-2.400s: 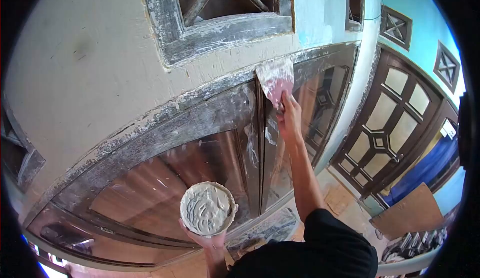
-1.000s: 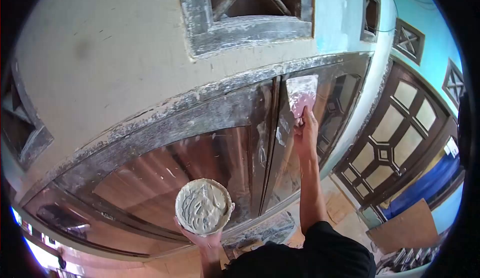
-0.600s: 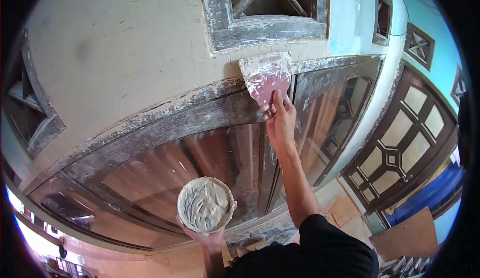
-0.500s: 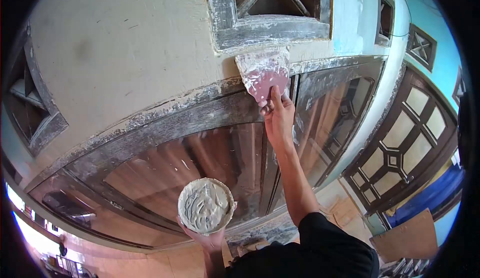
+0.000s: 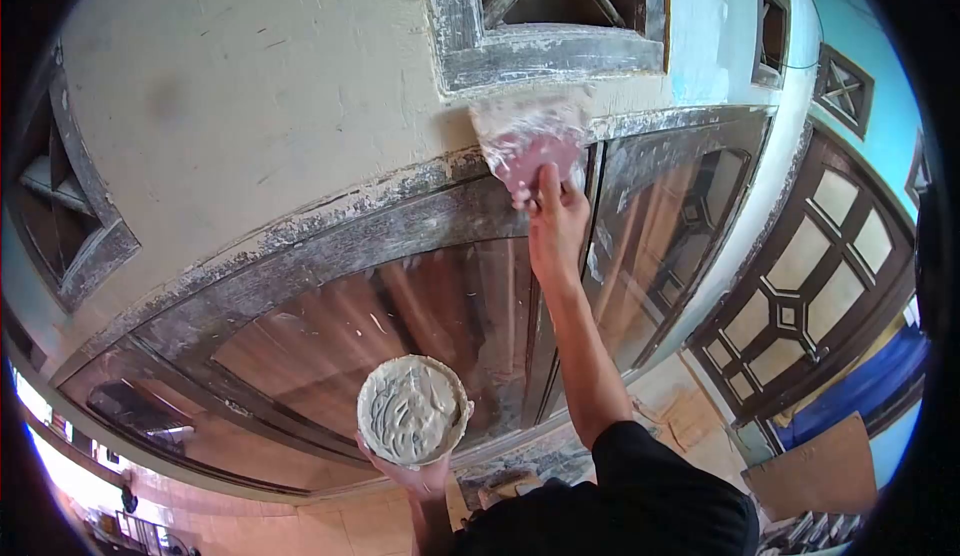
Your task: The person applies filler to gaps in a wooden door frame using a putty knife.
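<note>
My left hand (image 5: 425, 476) holds a round container of pale grey paste (image 5: 413, 411) from below, low in front of the glass panel. The paste's surface is ridged. My right hand (image 5: 557, 221) grips a reddish, paste-smeared flat scraper (image 5: 535, 146), thumb on its face. The scraper's wide edge lies at the beige wall (image 5: 270, 86), between the small wooden vent frame (image 5: 555, 59) and the worn wooden frame (image 5: 400, 218) of the window below. The scraper is slightly blurred.
A dark door with pale panes (image 5: 820, 256) stands at the right, near blue cloth (image 5: 850, 386) and a brown board (image 5: 815, 471). Another wooden vent (image 5: 95, 251) is at the far left. Tiled floor (image 5: 330, 531) shows below.
My right hand and the scraper have shifted slightly right in view. The wall and vent frame also appear slightly shifted. My left hand and the container are nearly unchanged.
</note>
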Tool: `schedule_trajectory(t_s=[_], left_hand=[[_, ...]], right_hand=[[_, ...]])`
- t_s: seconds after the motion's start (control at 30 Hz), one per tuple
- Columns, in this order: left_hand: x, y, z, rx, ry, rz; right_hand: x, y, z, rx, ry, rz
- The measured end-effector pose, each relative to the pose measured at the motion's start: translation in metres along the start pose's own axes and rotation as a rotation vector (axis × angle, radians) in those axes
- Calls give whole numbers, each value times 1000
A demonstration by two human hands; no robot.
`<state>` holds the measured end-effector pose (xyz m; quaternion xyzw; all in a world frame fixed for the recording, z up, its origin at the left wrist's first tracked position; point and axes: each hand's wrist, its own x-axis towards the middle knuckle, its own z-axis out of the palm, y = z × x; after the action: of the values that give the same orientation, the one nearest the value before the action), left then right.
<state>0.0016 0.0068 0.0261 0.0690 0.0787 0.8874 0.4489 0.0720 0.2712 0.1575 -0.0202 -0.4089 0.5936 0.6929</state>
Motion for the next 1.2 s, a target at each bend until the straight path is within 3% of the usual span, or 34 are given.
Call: schedule_trajectory(t_s=[0.17,0.23,0.33,0.43,0.47,0.57,0.63,0.7,0.77,0.83,0.87,0.93,0.97,1.13,1.2], left_hand=[[-2,4,3,36,2,26],[-1,6,6,24,-26,26],[-2,7,0,15,-39,2],[0,5,-4,19,-35,-8],[1,4,-7,28,34,17],[4,4,-9,24,160,49],[6,4,-9,14,111,37],[8,4,-13,22,135,65],[6,5,-18,2,131,28],[4,1,-17,-13,199,35],[4,-2,-17,-29,214,25],[-1,-8,-14,-36,168,-13],[-2,-11,-12,-46,97,-56],[-4,-21,-10,-70,102,-90],[-6,-24,-6,-59,116,-86]], right_hand=[[-34,17,-21,-43,147,111],[-45,13,-24,48,46,74],[-23,1,-4,35,106,9],[0,19,-10,-7,-25,-11],[-7,23,-14,-8,-22,-8],[-50,32,-29,8,195,111],[-88,20,-47,85,204,279],[-111,9,-58,69,110,309],[-126,-16,-51,-202,79,361],[-130,-41,-54,-481,-129,464],[-134,-48,-52,-484,-130,490],[-140,-60,-49,-706,-269,451],[-143,-63,-50,-708,-270,466],[-154,-74,-46,-968,-374,462],[-158,-71,-44,-942,-367,492]])
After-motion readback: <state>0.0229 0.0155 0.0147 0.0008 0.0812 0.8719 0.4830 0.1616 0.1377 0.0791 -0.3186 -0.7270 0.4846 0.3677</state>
